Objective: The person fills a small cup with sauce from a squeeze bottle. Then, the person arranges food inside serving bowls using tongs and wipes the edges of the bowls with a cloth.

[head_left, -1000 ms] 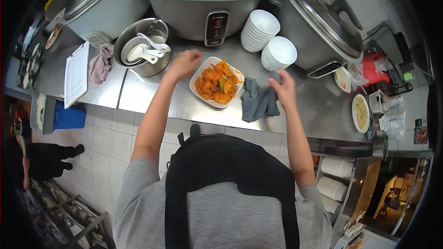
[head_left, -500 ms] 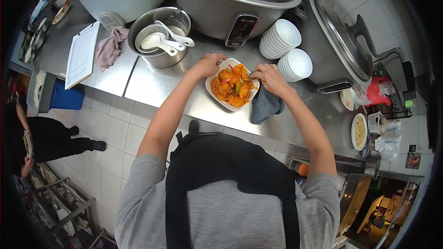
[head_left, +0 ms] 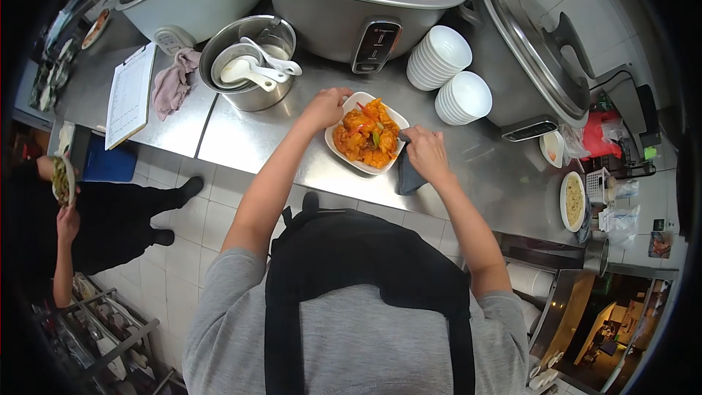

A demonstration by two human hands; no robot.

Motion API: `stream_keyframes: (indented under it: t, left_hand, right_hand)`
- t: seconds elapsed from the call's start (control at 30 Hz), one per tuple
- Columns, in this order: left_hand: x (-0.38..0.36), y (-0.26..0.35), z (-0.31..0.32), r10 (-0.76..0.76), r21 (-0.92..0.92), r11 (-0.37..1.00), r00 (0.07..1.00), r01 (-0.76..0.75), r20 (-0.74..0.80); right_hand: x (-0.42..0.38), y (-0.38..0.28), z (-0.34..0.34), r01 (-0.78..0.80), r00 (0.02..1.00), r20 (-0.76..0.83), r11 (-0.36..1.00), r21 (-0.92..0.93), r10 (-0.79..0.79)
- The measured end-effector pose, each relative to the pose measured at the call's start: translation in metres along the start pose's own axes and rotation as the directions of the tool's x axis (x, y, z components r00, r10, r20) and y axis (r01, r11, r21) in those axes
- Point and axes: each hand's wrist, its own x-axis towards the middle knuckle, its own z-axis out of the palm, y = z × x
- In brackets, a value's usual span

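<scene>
Stainless-steel counter [head_left: 248, 139], head view, tiled floor below.

White dish [head_left: 341, 153], squarish, filled with orange-glazed food [head_left: 365, 135]: on the counter near its front edge, between the hands.

Left hand [head_left: 324, 108]: fingers together at the dish's left rim, formerly beside it one second ago; grip hidden, cannot tell.

Right hand [head_left: 428, 153]: fingers clamped on grey cloth [head_left: 411, 175] at the right rim; one second ago this cloth lay apart from the dish.

Co-worker's hand [head_left: 68, 223], far left: bears a plate of green food [head_left: 64, 179], now further into view.

Surroundings: large rice cooker [head_left: 322, 14] behind; two bowl stacks [head_left: 439, 58] just beyond the right hand, limiting room there; metal pot [head_left: 256, 99] with white ladles [head_left: 252, 73], beyond the left wrist; clipboard [head_left: 131, 95]; pink cloth [head_left: 174, 84].
</scene>
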Motion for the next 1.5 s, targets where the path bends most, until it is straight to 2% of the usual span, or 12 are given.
stream_keyframes:
  t: [0.1,0.13,0.17,0.2,0.27,0.4,0.43,0.47,0.7,0.93,1.3,1.5]
  left_hand:
    - [-0.007,0.002,0.002,-0.009,0.031,0.999,0.999,0.01,-0.036]
    - [-0.008,0.002,0.003,-0.006,0.033,0.999,0.999,0.007,-0.033]
    - [-0.01,0.002,0.004,-0.01,0.012,1.0,0.999,0.01,-0.034]
    - [-0.01,0.001,0.004,-0.016,-0.009,1.0,0.999,0.016,-0.038]
    - [-0.012,-0.002,0.006,-0.009,0.003,1.0,0.999,0.01,-0.049]
    - [-0.016,-0.001,0.005,-0.017,0.015,1.0,0.998,0.018,-0.058]
    - [-0.017,0.0,0.005,-0.022,0.012,1.0,0.998,0.023,-0.059]
    - [-0.019,0.002,0.005,-0.037,-0.018,0.999,0.997,0.036,-0.063]
    - [-0.024,0.01,0.02,-0.056,-0.06,0.997,0.997,0.052,-0.062]
    - [-0.019,0.032,0.042,0.0,-0.05,0.999,0.995,-0.005,-0.095]
    - [-0.032,0.063,0.08,-0.057,-0.17,0.985,0.993,0.039,-0.1]
    - [-0.034,0.092,0.119,-0.063,-0.286,0.957,0.996,0.043,-0.063]
  right_hand:
    - [0.0,0.007,0.01,-0.086,0.996,-0.033,0.996,-0.009,0.086]
    - [0.006,0.025,0.014,-0.346,0.938,0.175,0.83,0.437,0.299]
    - [0.007,0.039,0.013,-0.57,0.818,0.443,0.418,0.707,0.365]
    - [0.003,0.043,0.003,-0.568,0.819,0.442,0.418,0.709,0.365]
    - [-0.013,0.05,-0.017,-0.36,0.901,0.355,-0.029,0.933,0.251]
    - [-0.067,0.042,-0.014,-0.353,0.915,0.272,0.266,0.897,0.299]
    - [-0.081,0.025,-0.003,-0.265,0.948,-0.034,0.846,0.463,0.315]
    - [-0.088,0.014,0.008,-0.179,0.958,-0.265,0.95,-0.255,0.109]
    - [-0.042,0.062,0.031,-0.304,0.927,-0.244,0.952,-0.039,0.285]
    - [-0.027,0.062,0.005,0.006,0.97,-0.24,0.985,0.171,0.035]
    - [-0.106,0.061,-0.028,-0.043,0.999,-0.01,0.95,0.309,0.049]
    - [-0.157,0.116,-0.046,-0.198,0.962,-0.133,0.944,0.265,0.239]
